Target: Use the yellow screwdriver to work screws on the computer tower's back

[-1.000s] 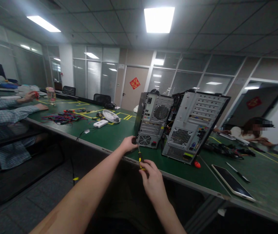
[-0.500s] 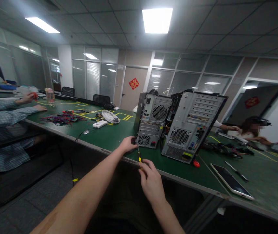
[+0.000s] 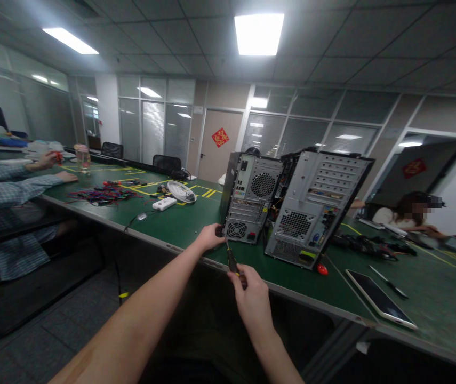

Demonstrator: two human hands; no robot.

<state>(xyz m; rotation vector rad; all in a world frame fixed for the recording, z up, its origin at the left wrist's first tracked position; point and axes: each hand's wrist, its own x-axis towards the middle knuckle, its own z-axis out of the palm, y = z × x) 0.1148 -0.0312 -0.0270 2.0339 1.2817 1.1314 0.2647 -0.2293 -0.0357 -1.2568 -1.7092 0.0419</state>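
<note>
My right hand (image 3: pixel 254 293) is closed around the handle of a black-and-yellow screwdriver (image 3: pixel 232 261) just past the table's front edge. Its shaft slants up to the lower left corner of a computer tower (image 3: pixel 247 200), rear panel facing me. At that corner my left hand (image 3: pixel 210 238) is curled, fingers closed by a small dark part; what they grip is partly hidden. A second, larger computer tower (image 3: pixel 311 208) stands tilted right beside the first, with a small red object (image 3: pixel 322 269) at its base.
On the green table (image 3: pixel 164 226) lie a tangle of wires (image 3: pixel 105 195), a white power strip (image 3: pixel 164 204) and a white round fan cover (image 3: pixel 181 191). To the right are a phone (image 3: pixel 380 298), a pen-like tool (image 3: pixel 388 281) and black cables (image 3: pixel 366 245). People sit at both sides.
My right hand has shifted slightly down and right along the screwdriver, and the fingers have changed their grip. The left hand stays at the tower's corner.
</note>
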